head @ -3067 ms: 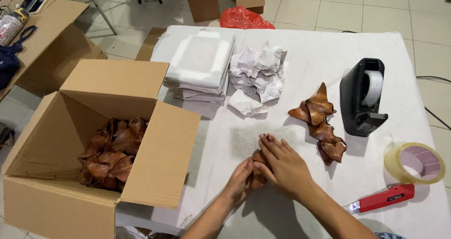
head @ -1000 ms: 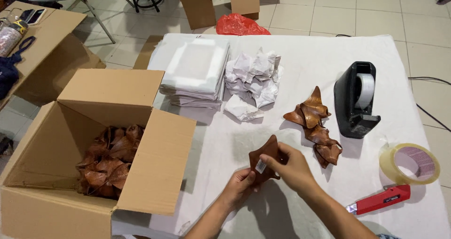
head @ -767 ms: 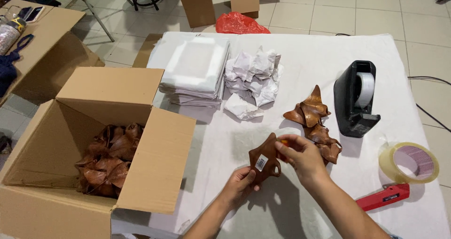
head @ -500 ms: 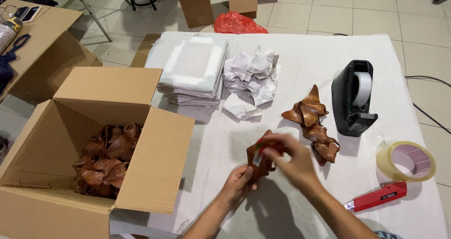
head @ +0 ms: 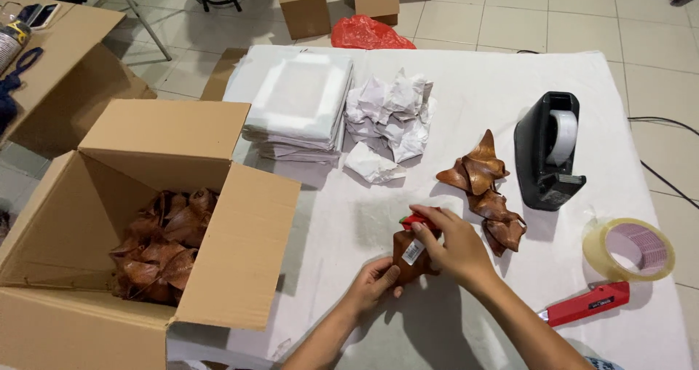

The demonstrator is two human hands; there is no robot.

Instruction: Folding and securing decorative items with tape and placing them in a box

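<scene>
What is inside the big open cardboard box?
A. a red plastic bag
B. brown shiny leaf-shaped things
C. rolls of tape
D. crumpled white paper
B: the box holds a pile of brown leaf-shaped things, like the one both hands are holding over the table.

The left hand point(head: 373, 283) is cupped, palm up, fingers curled. The right hand point(head: 453, 243) is arched above it, fingertips point(head: 419, 228) pinched downward, forearms converging.
</scene>
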